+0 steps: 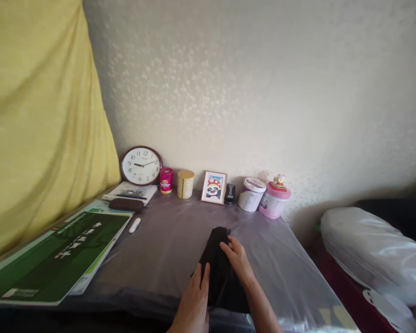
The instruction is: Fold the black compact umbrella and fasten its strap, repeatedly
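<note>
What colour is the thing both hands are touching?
Black; the thing shows best in the head view.

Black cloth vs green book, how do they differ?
- Colour: the black cloth shows no markings; the green book has white lettering.
- Pose: the cloth is narrow and creased; the book lies flat and broad.
- Contact: the left hand and right hand touch the cloth; neither touches the book.

Shared: both are at the table's near side.

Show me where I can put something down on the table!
There's bare table between the green book and the black item, and more right of the right hand, in front of the pink tub. It's crowded along the wall: clock, pink tin, yellow tin, picture frame, white tub.
</note>
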The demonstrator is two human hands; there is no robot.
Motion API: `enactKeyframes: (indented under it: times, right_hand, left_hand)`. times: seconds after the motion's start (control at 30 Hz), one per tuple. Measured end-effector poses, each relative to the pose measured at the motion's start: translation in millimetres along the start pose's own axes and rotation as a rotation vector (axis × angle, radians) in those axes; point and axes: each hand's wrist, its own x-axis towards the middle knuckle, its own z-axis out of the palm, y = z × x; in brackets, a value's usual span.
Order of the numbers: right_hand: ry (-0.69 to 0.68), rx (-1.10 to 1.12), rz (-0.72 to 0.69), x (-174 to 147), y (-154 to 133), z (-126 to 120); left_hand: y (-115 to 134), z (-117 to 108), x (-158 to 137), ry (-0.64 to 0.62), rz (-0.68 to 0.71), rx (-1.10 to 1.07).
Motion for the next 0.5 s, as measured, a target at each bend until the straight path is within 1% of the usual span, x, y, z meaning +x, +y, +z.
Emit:
enactKeyframes:
  times: [0.1, 0.17, 0.37, 0.43, 0.5]
  right_hand:
    - [0.009, -0.083, -0.001, 12.1, 7.0, 16.6]
    - [0.002, -0.164, 0.006, 16.3, 11.4, 23.0]
    - [-0.001, -0.382, 0.027, 18.0, 11.0, 27.7]
    - [-0.029, -0.429, 0.024, 17.7, 8.3, 28.7]
    - [-0.089, -0.427, 0.025, 16.6, 5.0, 30.1]
  left_hand:
    - [0.6, -0.2, 0.4, -0.001, 0.002, 0.020]
    - [-1.3, 2.1, 1.5, 0.000, 0.004, 0.028]
    - [-9.0, 10.2, 5.8, 0.062, 0.061, 0.011]
    - [-12.6, 13.0, 6.1, 0.091, 0.077, 0.000]
    - [-18.6, 16.8, 5.5, 0.128, 0.098, -0.022]
